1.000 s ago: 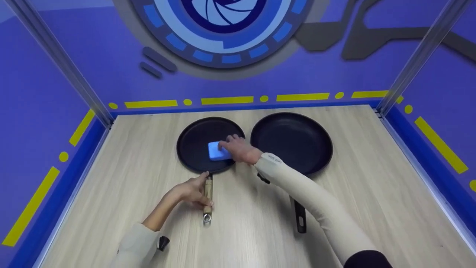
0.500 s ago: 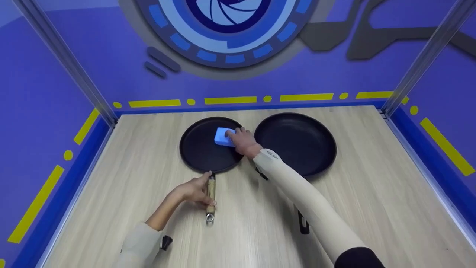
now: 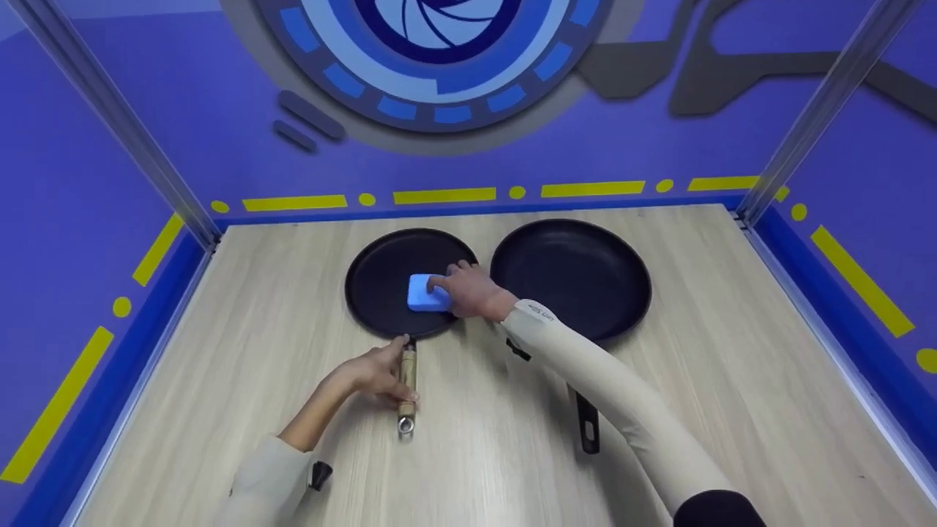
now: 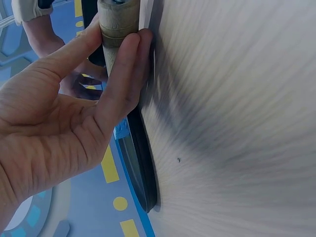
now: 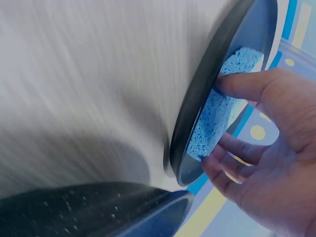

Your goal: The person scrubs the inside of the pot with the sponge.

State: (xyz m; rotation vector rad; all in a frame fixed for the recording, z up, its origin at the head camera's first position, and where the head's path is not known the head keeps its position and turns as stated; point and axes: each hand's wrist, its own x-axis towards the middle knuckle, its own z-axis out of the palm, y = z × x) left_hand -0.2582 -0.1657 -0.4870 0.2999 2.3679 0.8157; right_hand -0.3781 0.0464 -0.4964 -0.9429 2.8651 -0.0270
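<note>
A flat black pan [image 3: 381, 271] with a wooden handle [image 3: 408, 373] lies at the left of the table. My left hand [image 3: 375, 372] grips that handle, thumb on one side and fingers on the other, as the left wrist view shows of the handle end [image 4: 118, 24]. On the pan's cooking surface sits a blue sponge [image 3: 424, 293], porous in the right wrist view [image 5: 217, 113]. My right hand [image 3: 474, 291] pinches the sponge between thumb and fingers, over the right part of the pan.
A larger, deeper black frying pan [image 3: 571, 271] stands close to the right of the first, its black handle [image 3: 588, 424] pointing toward me, partly under my right forearm. Blue printed walls [image 3: 432, 168] enclose the wooden table [image 3: 278, 307] at the back and sides.
My right hand slides the sponge up the pan, then back down toward the handle, ending near where it was a second ago. The left hand keeps its grip; the view shifts slightly.
</note>
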